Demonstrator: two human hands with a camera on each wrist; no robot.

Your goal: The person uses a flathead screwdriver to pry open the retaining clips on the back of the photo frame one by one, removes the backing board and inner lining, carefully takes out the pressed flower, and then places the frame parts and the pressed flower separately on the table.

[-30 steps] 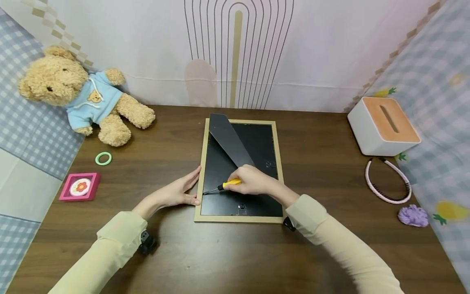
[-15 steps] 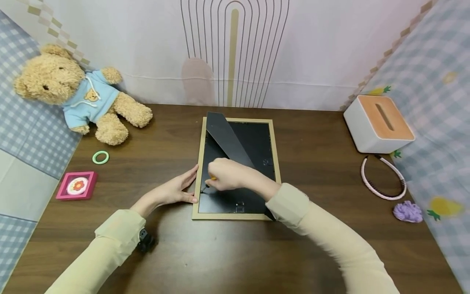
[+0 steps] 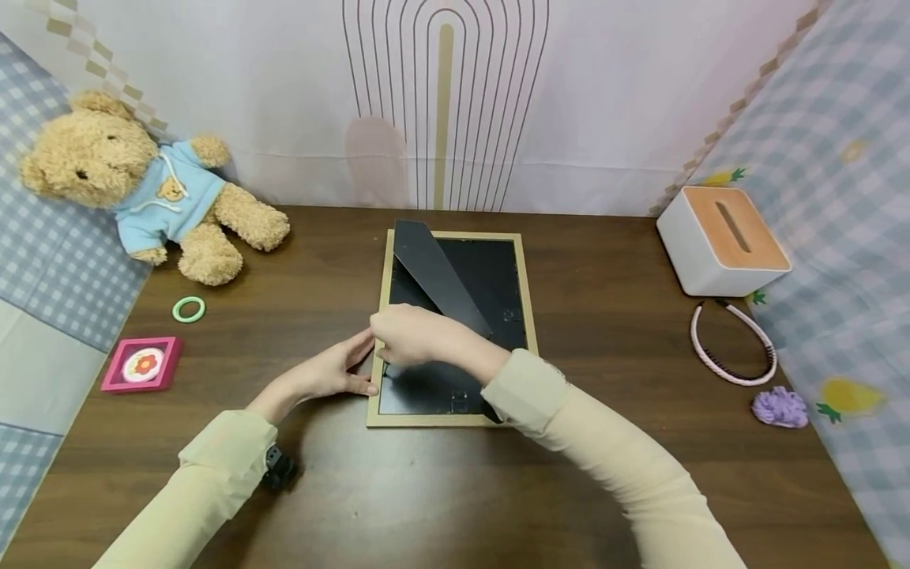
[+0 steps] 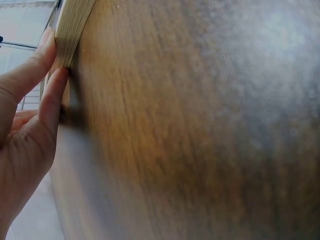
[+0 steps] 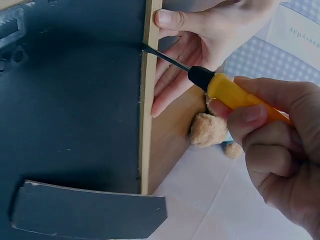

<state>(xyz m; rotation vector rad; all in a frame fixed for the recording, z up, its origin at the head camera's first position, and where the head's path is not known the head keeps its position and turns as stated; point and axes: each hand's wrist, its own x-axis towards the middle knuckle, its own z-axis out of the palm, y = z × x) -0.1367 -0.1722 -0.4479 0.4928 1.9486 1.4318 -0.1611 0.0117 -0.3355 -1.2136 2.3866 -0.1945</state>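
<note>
A picture frame (image 3: pixel 526 308) with a light wood border lies face down, its black backing (image 5: pixel 75 115) up and a black stand leg (image 3: pixel 437 276) slanting across it. My left hand (image 3: pixel 320 375) rests against the frame's left side, fingers and thumb stretched along the border. My right hand (image 3: pixel 419 336) grips a screwdriver (image 5: pixel 230 92) by its yellow handle. In the right wrist view the shaft crosses over the border and its tip sits at the seam between wood and backing. The head view has most of the screwdriver hidden under the right hand.
To the left are a teddy bear (image 3: pixel 171 190), a green ring (image 3: pixel 188 310) and a pink box (image 3: pixel 142 364). On the right stand a tissue box (image 3: pixel 725 241), with a headband (image 3: pixel 768 340) and purple scrunchie (image 3: pixel 780 407) in front. Fabric hangs behind the table.
My right hand has moved left across the backing and turned over, swinging the screwdriver handle toward the left border while the tip stays near that seam. The left hand keeps its place.
</note>
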